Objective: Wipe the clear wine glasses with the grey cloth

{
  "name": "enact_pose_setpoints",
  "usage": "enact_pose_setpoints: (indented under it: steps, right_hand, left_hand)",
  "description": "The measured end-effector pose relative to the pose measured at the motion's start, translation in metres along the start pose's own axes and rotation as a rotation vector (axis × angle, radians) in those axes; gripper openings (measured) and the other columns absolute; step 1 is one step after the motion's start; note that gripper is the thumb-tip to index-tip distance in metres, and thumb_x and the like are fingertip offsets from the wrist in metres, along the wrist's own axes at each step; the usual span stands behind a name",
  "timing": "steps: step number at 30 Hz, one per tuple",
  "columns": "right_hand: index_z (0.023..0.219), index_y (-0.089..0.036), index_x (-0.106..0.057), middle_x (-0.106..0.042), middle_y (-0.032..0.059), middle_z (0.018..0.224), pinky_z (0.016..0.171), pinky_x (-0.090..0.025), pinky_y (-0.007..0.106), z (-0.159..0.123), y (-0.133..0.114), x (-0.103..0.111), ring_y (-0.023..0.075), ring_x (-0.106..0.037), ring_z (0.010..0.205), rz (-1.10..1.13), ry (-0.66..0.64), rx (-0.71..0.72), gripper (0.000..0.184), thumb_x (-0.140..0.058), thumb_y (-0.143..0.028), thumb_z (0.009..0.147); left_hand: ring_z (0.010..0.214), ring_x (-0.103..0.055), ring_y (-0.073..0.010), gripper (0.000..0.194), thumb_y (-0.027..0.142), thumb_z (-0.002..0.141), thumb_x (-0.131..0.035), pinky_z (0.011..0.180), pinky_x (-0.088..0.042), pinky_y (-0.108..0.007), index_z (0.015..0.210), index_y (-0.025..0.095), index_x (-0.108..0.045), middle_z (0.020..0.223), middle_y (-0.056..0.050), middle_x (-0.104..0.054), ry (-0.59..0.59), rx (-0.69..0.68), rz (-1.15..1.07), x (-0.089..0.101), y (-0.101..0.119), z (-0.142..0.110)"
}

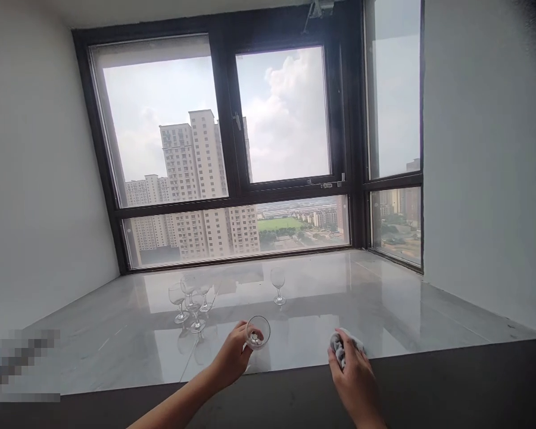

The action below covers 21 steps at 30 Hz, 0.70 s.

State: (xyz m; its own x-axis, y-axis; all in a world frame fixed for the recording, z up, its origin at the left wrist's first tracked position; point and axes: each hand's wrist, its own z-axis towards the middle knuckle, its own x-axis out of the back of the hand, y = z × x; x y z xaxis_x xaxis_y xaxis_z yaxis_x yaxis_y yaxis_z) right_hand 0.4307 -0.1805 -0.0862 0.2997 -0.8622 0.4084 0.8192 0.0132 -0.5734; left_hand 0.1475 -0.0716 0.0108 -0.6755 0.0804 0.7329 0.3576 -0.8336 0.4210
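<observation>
My left hand (233, 356) is closed around a clear wine glass (258, 332), its rim tilted toward me near the front edge of the sill. The stem and foot of that glass are mostly hidden. To the right, my right hand (352, 372) grips a bunched grey-and-white cloth (339, 347) just at the sill's edge. A single wine glass (277, 283) stands upright beyond my left hand. Farther left, several more wine glasses (196, 310) are grouped close together, upright on the glossy surface.
The wide, shiny grey window sill (312, 298) reflects the light and ends in a front edge below my hands. Dark window frames (232, 202) rise behind it, with a handle (236, 121) on one pane. White walls (482, 149) stand on both sides.
</observation>
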Motion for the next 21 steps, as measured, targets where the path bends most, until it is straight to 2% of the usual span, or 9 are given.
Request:
enact_pose_setpoints:
  steps: [3,5,11,15,21]
  right_hand:
    - [0.125,-0.023,-0.053,-0.069,0.0115,0.116,0.09,-0.05,0.047,0.0,-0.001,0.001,0.0294,-0.065,0.103,-0.009,0.006,-0.001,0.041,-0.044,-0.046,0.093]
    - [0.126,-0.024,-0.052,-0.069,0.0112,0.116,0.09,-0.051,0.046,0.001,-0.002,0.001,0.0295,-0.065,0.104,-0.016,0.005,-0.004,0.04,-0.044,-0.046,0.093]
    - [0.129,-0.024,-0.05,-0.069,0.0112,0.117,0.096,-0.048,0.05,0.002,-0.006,0.005,0.0286,-0.065,0.104,-0.004,-0.016,0.002,0.041,-0.043,-0.044,0.094]
    - [0.127,-0.023,-0.051,-0.068,0.0122,0.117,0.098,-0.045,0.052,0.003,-0.008,0.006,0.0287,-0.064,0.105,0.023,-0.019,-0.007,0.04,-0.043,-0.044,0.094]
    - [0.126,-0.022,-0.053,-0.069,0.0117,0.114,0.099,-0.044,0.051,0.005,-0.013,0.007,0.0281,-0.064,0.104,0.05,-0.013,-0.039,0.039,-0.044,-0.04,0.092]
  left_hand:
    - [0.093,-0.059,-0.0202,0.022,0.009,0.083,-0.05,0.091,-0.047,-0.033,0.088,0.022,-0.067,0.091,-0.005,-0.071,-0.084,-0.072,-0.074,-0.03,0.019,0.033]
    - [0.095,-0.058,-0.0201,0.021,0.009,0.084,-0.05,0.09,-0.046,-0.032,0.088,0.021,-0.067,0.093,-0.005,-0.07,-0.091,-0.078,-0.119,-0.046,0.025,0.048]
    - [0.094,-0.058,-0.0205,0.019,0.009,0.082,-0.05,0.09,-0.047,-0.034,0.086,0.018,-0.066,0.092,-0.007,-0.068,-0.059,0.012,-0.185,-0.082,0.028,0.071]
    - [0.095,-0.058,-0.0209,0.022,0.007,0.079,-0.049,0.091,-0.047,-0.035,0.087,0.019,-0.065,0.094,-0.007,-0.067,-0.052,0.031,-0.204,-0.093,0.026,0.073]
    - [0.093,-0.058,-0.0201,0.021,0.008,0.082,-0.047,0.088,-0.048,-0.034,0.09,0.02,-0.063,0.097,-0.007,-0.066,-0.012,0.042,-0.185,-0.092,0.024,0.07]
